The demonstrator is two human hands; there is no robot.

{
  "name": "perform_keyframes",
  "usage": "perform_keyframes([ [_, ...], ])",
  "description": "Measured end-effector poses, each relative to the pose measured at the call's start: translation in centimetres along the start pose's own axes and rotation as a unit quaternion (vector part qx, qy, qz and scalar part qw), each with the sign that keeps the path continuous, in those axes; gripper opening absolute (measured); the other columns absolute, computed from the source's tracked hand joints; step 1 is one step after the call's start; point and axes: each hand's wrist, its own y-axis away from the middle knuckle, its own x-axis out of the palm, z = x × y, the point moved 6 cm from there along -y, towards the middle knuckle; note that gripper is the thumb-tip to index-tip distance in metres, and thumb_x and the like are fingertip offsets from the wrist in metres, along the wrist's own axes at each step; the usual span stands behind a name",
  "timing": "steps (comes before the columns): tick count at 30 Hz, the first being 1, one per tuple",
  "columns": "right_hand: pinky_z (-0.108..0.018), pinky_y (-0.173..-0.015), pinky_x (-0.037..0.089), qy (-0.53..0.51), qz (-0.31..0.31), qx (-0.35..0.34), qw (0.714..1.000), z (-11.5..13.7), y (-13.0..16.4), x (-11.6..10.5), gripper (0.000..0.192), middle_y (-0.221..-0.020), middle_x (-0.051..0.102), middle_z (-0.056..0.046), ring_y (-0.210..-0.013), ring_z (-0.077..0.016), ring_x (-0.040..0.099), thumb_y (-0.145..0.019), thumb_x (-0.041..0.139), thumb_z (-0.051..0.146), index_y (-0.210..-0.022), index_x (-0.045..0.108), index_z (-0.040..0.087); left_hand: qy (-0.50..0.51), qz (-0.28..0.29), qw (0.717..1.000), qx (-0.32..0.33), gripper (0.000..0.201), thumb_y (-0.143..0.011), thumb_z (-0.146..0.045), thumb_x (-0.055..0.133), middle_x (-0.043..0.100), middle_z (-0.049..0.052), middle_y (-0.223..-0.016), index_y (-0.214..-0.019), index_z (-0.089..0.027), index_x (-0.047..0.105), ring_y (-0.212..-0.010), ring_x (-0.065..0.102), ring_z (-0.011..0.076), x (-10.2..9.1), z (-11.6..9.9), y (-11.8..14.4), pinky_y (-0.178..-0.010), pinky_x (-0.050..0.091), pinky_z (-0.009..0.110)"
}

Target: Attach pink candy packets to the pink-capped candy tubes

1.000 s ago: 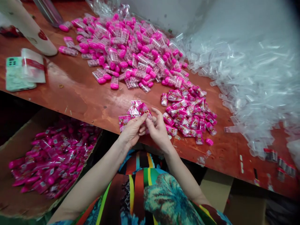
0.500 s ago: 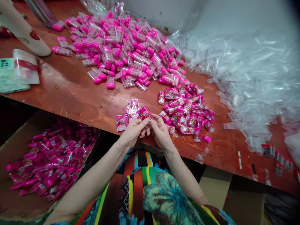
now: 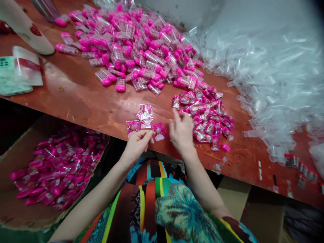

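My left hand (image 3: 138, 143) is closed in a pinch at the table's front edge, its fingertips on the left edge of a small pink printed sleeve (image 3: 159, 131). Beside and behind it lie flat pink printed sleeves (image 3: 145, 113), one partly under my fingers. Over the left side of a pile of wrapped pink candy tubes (image 3: 210, 126) is my right hand (image 3: 182, 133). Its fingers are apart, slightly blurred, and nothing shows in them. The tubes in this pile wear shiny pink printed wrap.
Behind lies a large heap of clear tubes with pink caps and small balls inside (image 3: 149, 54). Empty clear tubes (image 3: 258, 77) cover the right. A cardboard box (image 3: 15, 148) of wrapped pink tubes stands below left. A phone (image 3: 12, 77) lies on the red-brown table (image 3: 86, 104).
My hands, together at the pink sleeve before, have parted. My right hand has let go and moved right and up to the wrapped tubes. The sleeve sits slightly lower, at my left fingertips.
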Motion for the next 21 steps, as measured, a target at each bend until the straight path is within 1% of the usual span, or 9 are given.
perform_keyframes([
  [2, -0.049, -0.093, 0.042, 0.011, 0.072, -0.067, 0.995, 3.5, -1.1, 2.8, 0.047, -0.131, 0.053, -0.017, -0.114, -0.0328, 0.049, -0.104, 0.041, 0.041, -0.146, 0.054, 0.026, 0.006, -0.012, 1.0, 0.006, 0.031, -0.088, -0.04, 0.064, 0.062, 0.001, -0.062, -0.069, -0.016, 0.066, -0.039, 0.039, 0.005, -0.4, -0.4, -0.2, -0.043, 0.025, 0.022],
  [4, -0.046, -0.091, 0.041, 0.015, 0.108, -0.089, 0.99, 5.8, -2.5, 5.1, 0.045, -0.133, 0.053, -0.016, -0.113, -0.0321, 0.047, -0.104, 0.042, 0.042, -0.145, 0.055, 0.029, 0.012, -0.029, 0.999, 0.009, 0.028, -0.087, -0.039, 0.065, 0.064, 0.001, -0.065, -0.072, -0.016, 0.067, -0.04, 0.039, 0.0047, -0.9, -0.7, -0.3, -0.042, 0.025, 0.022],
  [6, -0.044, -0.089, 0.04, 0.02, 0.106, -0.093, 0.99, 7.0, -3.8, 6.4, 0.041, -0.13, 0.055, -0.014, -0.113, -0.0317, 0.045, -0.103, 0.046, 0.041, -0.14, 0.06, 0.031, 0.019, -0.049, 0.999, 0.011, 0.026, -0.087, -0.038, 0.065, 0.064, 0.001, -0.066, -0.073, -0.016, 0.068, -0.04, 0.04, 0.0046, -1.6, -0.8, -0.4, -0.042, 0.025, 0.021],
  [8, -0.042, -0.088, 0.037, 0.018, 0.087, -0.091, 0.992, 7.1, -4.8, 7.1, 0.034, -0.125, 0.057, -0.012, -0.112, -0.0311, 0.044, -0.102, 0.05, 0.041, -0.129, 0.068, 0.033, 0.028, -0.063, 0.998, 0.008, 0.025, -0.086, -0.038, 0.067, 0.064, 0.001, -0.066, -0.074, -0.016, 0.068, -0.039, 0.039, 0.0042, -2.4, -0.9, -0.6, -0.04, 0.024, 0.021],
  [12, -0.04, -0.089, 0.035, -0.028, 0.055, -0.079, 0.995, 6.1, -4.9, 7.1, 0.027, -0.116, 0.062, -0.009, -0.11, -0.0281, 0.047, -0.101, 0.054, 0.04, -0.114, 0.077, 0.033, 0.05, -0.094, 0.994, 0.005, 0.026, -0.084, -0.039, 0.069, 0.064, 0.001, -0.067, -0.078, -0.014, 0.068, -0.038, 0.039, 0.0035, -3.6, -1.1, -1.8, -0.038, 0.023, 0.02],
  [16, -0.038, -0.095, 0.035, -0.146, 0.027, -0.106, 0.983, 6.0, -3.7, 5.7, 0.027, -0.11, 0.066, -0.006, -0.107, -0.0224, 0.053, -0.101, 0.056, 0.037, -0.12, 0.075, 0.032, 0.1, -0.129, 0.987, 0.006, 0.034, -0.08, -0.04, 0.074, 0.054, -0.006, -0.05, -0.104, -0.016, 0.071, -0.035, 0.035, 0.0061, -4.1, -1.7, -3.8, -0.036, 0.023, 0.02],
  [17, -0.039, -0.097, 0.036, -0.184, 0.02, -0.117, 0.976, 6.2, -3.4, 5.4, 0.027, -0.109, 0.067, -0.006, -0.107, -0.0217, 0.055, -0.101, 0.056, 0.035, -0.12, 0.074, 0.031, 0.106, -0.123, 0.987, 0.004, 0.035, -0.079, -0.04, 0.075, 0.05, -0.007, -0.046, -0.103, -0.015, 0.071, -0.034, 0.034, 0.0063, -4.0, -1.8, -4.3, -0.036, 0.023, 0.019],
  [19, -0.038, -0.099, 0.038, -0.278, 0.018, -0.118, 0.953, 6.5, -3.1, 4.9, 0.027, -0.11, 0.069, -0.006, -0.108, -0.0212, 0.057, -0.099, 0.058, 0.032, -0.121, 0.073, 0.028, 0.119, -0.101, 0.988, 0.002, 0.03, -0.077, -0.041, 0.077, 0.046, -0.006, -0.042, -0.088, -0.013, 0.072, -0.035, 0.033, 0.0057, -3.6, -2.1, -5.2, -0.037, 0.022, 0.019],
  [21, -0.036, -0.095, 0.044, -0.401, 0.028, -0.07, 0.913, 6.4, -3.3, 5.1, 0.03, -0.111, 0.069, -0.006, -0.104, -0.0199, 0.059, -0.096, 0.058, 0.029, -0.124, 0.068, 0.025, 0.143, -0.08, 0.986, 0.0, 0.029, -0.074, -0.04, 0.079, 0.048, -0.004, -0.042, -0.074, -0.013, 0.068, -0.036, 0.034, 0.0049, -3.4, -2.2, -5.7, -0.037, 0.022, 0.018],
])
